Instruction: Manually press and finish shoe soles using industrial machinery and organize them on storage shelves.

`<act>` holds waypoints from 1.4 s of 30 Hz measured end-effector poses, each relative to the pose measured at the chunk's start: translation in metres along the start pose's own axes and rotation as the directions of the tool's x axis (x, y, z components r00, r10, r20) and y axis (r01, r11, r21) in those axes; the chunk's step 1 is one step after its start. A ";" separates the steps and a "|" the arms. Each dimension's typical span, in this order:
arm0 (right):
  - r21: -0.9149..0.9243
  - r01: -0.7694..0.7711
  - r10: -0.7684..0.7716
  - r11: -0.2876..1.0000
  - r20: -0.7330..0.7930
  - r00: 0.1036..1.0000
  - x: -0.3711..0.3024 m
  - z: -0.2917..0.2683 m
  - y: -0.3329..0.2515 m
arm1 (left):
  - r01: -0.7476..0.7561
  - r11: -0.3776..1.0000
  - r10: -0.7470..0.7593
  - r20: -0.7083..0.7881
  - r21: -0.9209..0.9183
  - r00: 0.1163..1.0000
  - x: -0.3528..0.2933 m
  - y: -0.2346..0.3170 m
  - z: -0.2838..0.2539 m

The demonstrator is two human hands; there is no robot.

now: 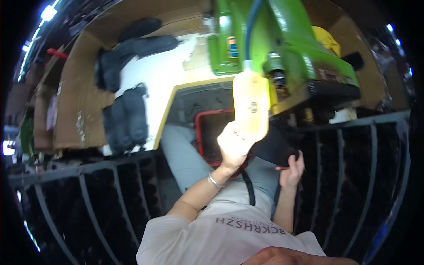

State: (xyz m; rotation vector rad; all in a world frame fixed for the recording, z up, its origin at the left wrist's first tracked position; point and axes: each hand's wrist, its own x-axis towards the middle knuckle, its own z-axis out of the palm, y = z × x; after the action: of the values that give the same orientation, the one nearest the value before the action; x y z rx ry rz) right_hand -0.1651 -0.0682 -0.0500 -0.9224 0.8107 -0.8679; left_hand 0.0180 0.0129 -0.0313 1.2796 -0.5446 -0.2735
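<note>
One black piece (273,145), held by right hand (292,171), adjoins left hand (234,148) (its grip unclear).

The table (152,79) is white, its yellow edge (165,115) bending around a notch mid-frame. Cardboard (79,101) walls it at left. Dark pieces (150,45) lie loosely at upper left, with a dark bundle (128,118) below them near the edge. A green machine (318,44) stands at upper right.

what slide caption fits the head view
Left hand at a bright yellow piece, right hand at a dark piece, near a green machine.
</note>
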 end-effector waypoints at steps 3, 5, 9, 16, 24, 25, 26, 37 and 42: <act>-0.104 0.010 0.009 0.995 0.176 0.984 0.009 -0.008 -0.018 | -0.083 0.995 0.085 -0.029 0.046 0.996 0.004 0.016 -0.035; -0.135 -0.033 0.053 0.990 0.145 0.988 0.015 -0.021 -0.023 | -0.158 0.971 0.194 -0.204 0.180 0.960 0.017 0.015 -0.086; 0.309 0.024 0.047 0.951 -0.220 0.974 0.032 -0.084 -0.034 | -0.004 0.142 0.486 -0.066 0.990 0.872 0.061 0.027 -0.165; 0.307 0.102 -0.131 0.946 0.076 0.988 0.110 0.025 -0.054 | 0.191 -0.123 0.470 -0.113 0.974 0.875 0.050 0.005 -0.256; -0.311 0.397 -0.469 0.864 -0.208 0.858 0.244 0.090 -0.093 | -0.214 0.649 0.330 -0.017 0.730 0.944 0.036 0.072 -0.151; -0.359 0.345 -0.443 0.867 -0.241 0.864 0.248 0.088 -0.092 | -0.238 0.679 0.308 0.024 0.694 0.951 0.032 0.067 -0.139; -0.407 0.289 -0.418 0.866 -0.274 0.866 0.250 0.084 -0.090 | -0.256 0.711 0.284 0.065 0.655 0.957 0.029 0.059 -0.131; -0.454 -0.149 0.423 0.878 0.595 0.683 0.027 -0.018 0.002 | 0.549 0.693 -0.462 0.297 -0.468 0.836 -0.016 -0.009 -0.016; -0.345 -0.209 0.352 0.915 0.428 0.832 -0.014 -0.014 0.025 | 0.507 0.858 -0.425 0.442 -0.082 0.790 -0.008 0.002 0.025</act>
State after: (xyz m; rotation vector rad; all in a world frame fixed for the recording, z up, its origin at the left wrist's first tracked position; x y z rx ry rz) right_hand -0.1770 -0.0517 -0.0746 -1.1763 0.6164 -0.2328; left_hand -0.0020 -0.0035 -0.0270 1.1491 -0.5273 -1.0146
